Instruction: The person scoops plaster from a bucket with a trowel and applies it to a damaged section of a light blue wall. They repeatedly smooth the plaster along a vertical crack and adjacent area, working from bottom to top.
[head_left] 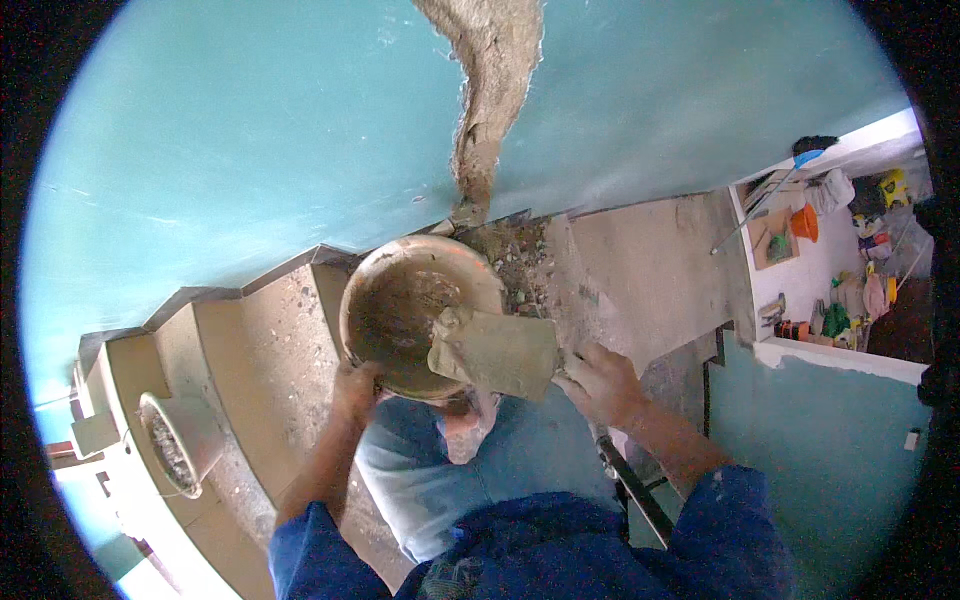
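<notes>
A round mixing basin (375,262), smeared with mortar, is in front of me near the foot of the wall. My left hand (356,390) is closed on its near-left rim. In my right hand (605,386) is a trowel (512,352) with a broad, flat blade caked in mortar; its handle is mostly hidden by my fingers. The blade extends over the right side of the basin, with a lump of wet mortar (452,330) at its left end. More brownish mortar (405,300) coats the inside of the basin.
Ahead, a rough channel (485,120) runs down the teal wall (270,130). Tiled steps (265,330) with debris lie left, bearing a whitish bucket (190,440). Rubble (525,262) lies behind the basin. A dark railing (640,490) stands at my right; tools and an orange bucket (804,223) are beyond.
</notes>
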